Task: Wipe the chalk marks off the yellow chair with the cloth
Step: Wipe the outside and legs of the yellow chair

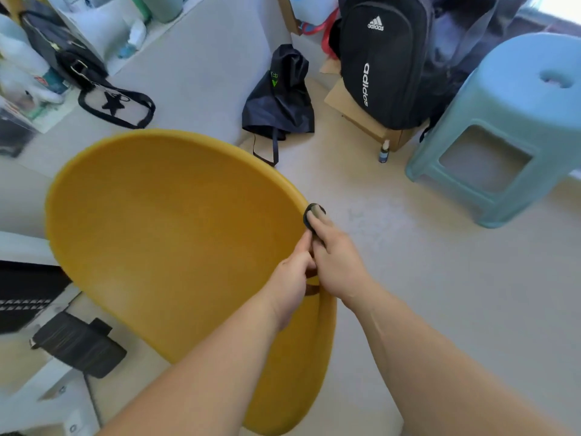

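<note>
- Pale, smooth floor [440,262] lies under everything, lit brightly from the far right.
- On it stands the yellow chair [163,240], seen from above. Its oval seat spreads left of the hands, with its long axis running from far left to near right. The raised rim curves past the hands and on toward the person.
- Both hands meet at the seat's right rim, touching each other.
- The left hand [290,284] sits just inside the rim with its fingers curled tight and its thumb pointing forward. What they close on is hidden, so I cannot tell its grip.
- The right hand [336,262] lies over the rim from outside, fingers reaching forward onto a dark round pad [307,222] at the rim. The thumb is hidden, so I cannot tell whether it pinches or only presses, nor whether the pad is the cloth.
- Beyond the hands, a black drawstring bag [278,99] slumps on the floor, its cords trailing toward the chair; its contents are hidden.
- Beyond and to the right, a black backpack [377,64] with white lettering stands zipped on a cardboard box [355,111]. A small bottle [384,151] stands upright just beside the box.
- Farther right stands a blue plastic stool [515,121], with a hole in its top.
- Far left of the hands, past the seat, a see-through tote [116,103] with black trim and a black star lies flat. Behind it is a black shoulder bag [63,55].
- Near left, a black blurred object [78,344] lies beside the chair.
</note>
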Demonstrator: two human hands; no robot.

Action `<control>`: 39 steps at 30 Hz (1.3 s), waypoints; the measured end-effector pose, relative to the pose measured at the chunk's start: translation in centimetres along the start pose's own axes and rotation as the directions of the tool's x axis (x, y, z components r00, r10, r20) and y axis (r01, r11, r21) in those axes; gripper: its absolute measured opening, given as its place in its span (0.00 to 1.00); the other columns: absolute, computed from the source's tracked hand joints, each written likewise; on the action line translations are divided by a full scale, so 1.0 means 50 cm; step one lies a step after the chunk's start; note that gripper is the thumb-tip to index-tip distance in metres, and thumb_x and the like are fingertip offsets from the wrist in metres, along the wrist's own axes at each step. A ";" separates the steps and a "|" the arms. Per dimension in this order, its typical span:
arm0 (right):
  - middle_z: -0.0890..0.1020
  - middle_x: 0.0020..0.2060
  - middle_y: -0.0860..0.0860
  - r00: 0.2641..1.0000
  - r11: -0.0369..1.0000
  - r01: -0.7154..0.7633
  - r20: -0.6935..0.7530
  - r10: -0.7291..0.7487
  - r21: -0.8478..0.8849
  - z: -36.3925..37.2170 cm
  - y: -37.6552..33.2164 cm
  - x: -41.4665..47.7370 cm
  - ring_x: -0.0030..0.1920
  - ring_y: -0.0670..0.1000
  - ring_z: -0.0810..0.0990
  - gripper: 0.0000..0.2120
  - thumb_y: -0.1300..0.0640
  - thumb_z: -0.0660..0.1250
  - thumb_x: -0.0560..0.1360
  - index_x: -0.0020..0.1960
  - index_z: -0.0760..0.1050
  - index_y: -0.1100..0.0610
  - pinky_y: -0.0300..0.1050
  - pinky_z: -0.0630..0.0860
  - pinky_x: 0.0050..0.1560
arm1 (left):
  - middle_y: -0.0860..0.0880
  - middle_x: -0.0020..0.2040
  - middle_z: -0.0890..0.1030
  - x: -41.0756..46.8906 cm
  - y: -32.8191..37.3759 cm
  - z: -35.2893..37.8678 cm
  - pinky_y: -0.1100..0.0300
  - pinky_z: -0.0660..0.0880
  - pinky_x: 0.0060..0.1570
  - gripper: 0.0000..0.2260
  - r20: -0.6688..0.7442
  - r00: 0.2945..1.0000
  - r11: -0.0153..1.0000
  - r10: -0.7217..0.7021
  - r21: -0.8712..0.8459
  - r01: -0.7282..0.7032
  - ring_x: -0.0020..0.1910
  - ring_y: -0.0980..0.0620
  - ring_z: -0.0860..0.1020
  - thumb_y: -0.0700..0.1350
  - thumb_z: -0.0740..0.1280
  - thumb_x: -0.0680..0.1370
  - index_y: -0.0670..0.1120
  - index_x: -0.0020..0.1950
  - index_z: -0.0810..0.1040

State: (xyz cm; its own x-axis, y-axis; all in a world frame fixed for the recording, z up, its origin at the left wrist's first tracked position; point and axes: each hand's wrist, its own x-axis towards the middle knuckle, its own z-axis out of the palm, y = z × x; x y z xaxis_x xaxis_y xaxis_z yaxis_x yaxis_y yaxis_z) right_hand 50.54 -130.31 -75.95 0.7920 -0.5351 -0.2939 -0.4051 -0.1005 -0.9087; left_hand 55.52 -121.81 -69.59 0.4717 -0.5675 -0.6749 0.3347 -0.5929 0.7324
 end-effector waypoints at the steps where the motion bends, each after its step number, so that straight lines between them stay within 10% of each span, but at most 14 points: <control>1: 0.58 0.81 0.43 1.000 0.999 0.000 0.008 0.000 -0.048 -0.009 -0.004 0.000 0.82 0.49 0.54 0.29 0.63 0.55 0.82 0.82 0.59 0.48 0.47 0.53 0.81 | 0.57 0.60 0.79 0.012 0.010 0.007 0.49 0.79 0.53 0.22 0.010 0.999 0.997 -0.031 -0.066 0.031 0.62 0.52 0.78 0.46 0.52 0.80 0.71 0.58 0.77; 7: 0.56 0.82 0.43 1.000 0.929 -0.020 -0.006 0.019 -0.370 -0.049 -0.038 0.030 0.81 0.53 0.54 0.33 0.63 0.56 0.81 0.83 0.55 0.47 0.49 0.56 0.78 | 0.62 0.66 0.77 0.070 0.040 -0.007 0.43 0.72 0.64 0.30 0.142 0.989 0.994 -0.047 -0.087 0.060 0.64 0.51 0.76 0.50 0.52 0.72 0.72 0.72 0.61; 11: 0.59 0.81 0.42 0.989 0.800 -0.086 -0.145 -0.001 -0.594 -0.003 -0.053 0.050 0.72 0.60 0.66 0.31 0.56 0.59 0.81 0.82 0.57 0.46 0.57 0.70 0.68 | 0.59 0.76 0.65 0.095 0.038 -0.101 0.59 0.65 0.66 0.25 0.094 0.993 0.976 0.073 0.196 -0.091 0.73 0.56 0.66 0.49 0.58 0.80 0.65 0.76 0.60; 17: 0.53 0.82 0.41 0.919 0.630 -0.348 -0.384 0.084 -0.695 0.101 -0.096 0.090 0.73 0.60 0.58 0.34 0.44 0.58 0.82 0.83 0.46 0.45 0.67 0.58 0.73 | 0.48 0.81 0.52 0.127 -0.008 -0.359 0.47 0.59 0.73 0.34 -0.129 0.950 0.548 0.285 0.835 -0.052 0.77 0.43 0.56 0.56 0.63 0.77 0.64 0.78 0.49; 29: 0.71 0.74 0.46 0.951 0.508 -0.115 -0.242 -0.192 -0.854 0.215 -0.193 0.302 0.69 0.60 0.67 0.24 0.57 0.58 0.84 0.78 0.65 0.42 0.60 0.59 0.70 | 0.46 0.80 0.38 0.233 0.085 -0.663 0.36 0.46 0.75 0.37 0.039 0.854 0.052 0.518 0.996 -0.077 0.79 0.41 0.39 0.60 0.62 0.77 0.59 0.79 0.43; 34: 0.75 0.70 0.46 0.924 0.459 0.082 -0.105 -0.369 -0.885 0.258 -0.197 0.377 0.65 0.59 0.70 0.25 0.62 0.64 0.80 0.75 0.71 0.45 0.59 0.63 0.67 | 0.49 0.81 0.44 0.312 0.092 -0.704 0.33 0.46 0.73 0.37 0.008 0.879 0.129 0.477 0.989 -0.078 0.79 0.44 0.42 0.59 0.61 0.79 0.57 0.80 0.42; 39: 0.79 0.58 0.51 0.834 0.409 0.182 -0.080 -0.546 -0.894 0.257 -0.186 0.440 0.54 0.57 0.71 0.23 0.61 0.71 0.77 0.70 0.77 0.47 0.55 0.65 0.56 | 0.50 0.67 0.71 0.355 0.125 -0.714 0.34 0.59 0.70 0.22 -0.114 0.808 0.232 0.578 0.972 -0.028 0.68 0.44 0.66 0.61 0.61 0.78 0.58 0.71 0.67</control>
State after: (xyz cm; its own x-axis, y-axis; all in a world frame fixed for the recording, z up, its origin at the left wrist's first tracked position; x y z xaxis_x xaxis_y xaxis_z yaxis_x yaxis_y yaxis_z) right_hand 77.61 -130.38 -77.77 0.8451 -0.4588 0.2744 -0.4303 -0.8884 -0.1599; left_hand 95.12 -115.19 -73.79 0.6679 -0.7358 -0.1113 -0.7289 -0.6770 0.1018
